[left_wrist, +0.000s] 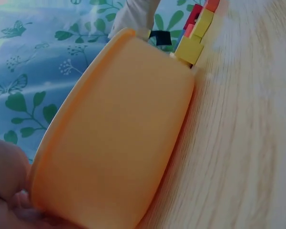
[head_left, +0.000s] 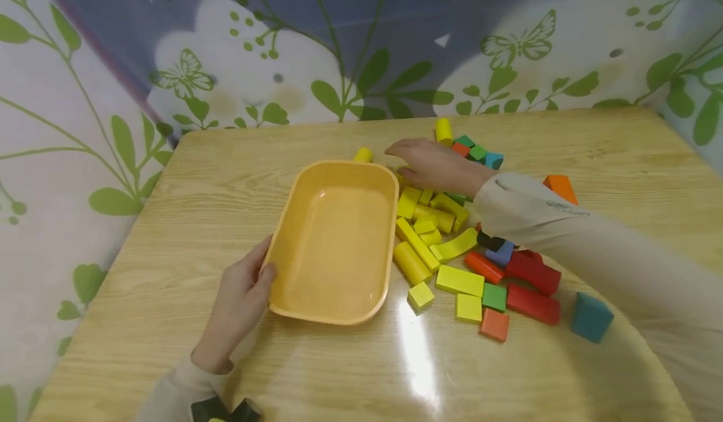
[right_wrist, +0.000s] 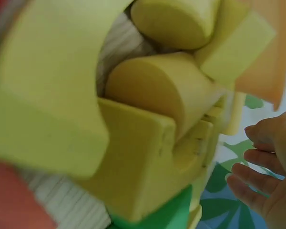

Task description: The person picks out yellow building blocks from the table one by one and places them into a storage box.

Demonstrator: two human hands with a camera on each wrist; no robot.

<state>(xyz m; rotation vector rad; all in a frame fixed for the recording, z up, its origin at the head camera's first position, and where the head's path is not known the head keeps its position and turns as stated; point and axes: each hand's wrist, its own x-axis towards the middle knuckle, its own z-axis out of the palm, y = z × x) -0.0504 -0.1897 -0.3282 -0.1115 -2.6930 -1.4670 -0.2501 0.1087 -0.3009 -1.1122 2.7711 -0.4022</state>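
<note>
An orange plastic tray (head_left: 327,246) with nothing in it stands at mid-table. My left hand (head_left: 240,299) grips its near left edge, thumb over the rim; the left wrist view shows the tray's outer side (left_wrist: 114,133) tilted off the tabletop. To the tray's right lies a heap of yellow wooden blocks (head_left: 415,243), among them cylinders, bars and curved pieces. Over the far end of this heap my right hand (head_left: 432,164) reaches toward the tray's far right corner. In the right wrist view its fingers (right_wrist: 257,176) are spread and loosely bent, holding nothing.
Red blocks (head_left: 533,304), a green cube (head_left: 494,297) and a blue block (head_left: 592,317) lie right of the yellow ones. Further back are an orange block (head_left: 561,189) and a yellow cylinder (head_left: 443,131). Dark blocks (head_left: 245,411) sit at the near edge. A patterned wall (head_left: 339,45) borders the table.
</note>
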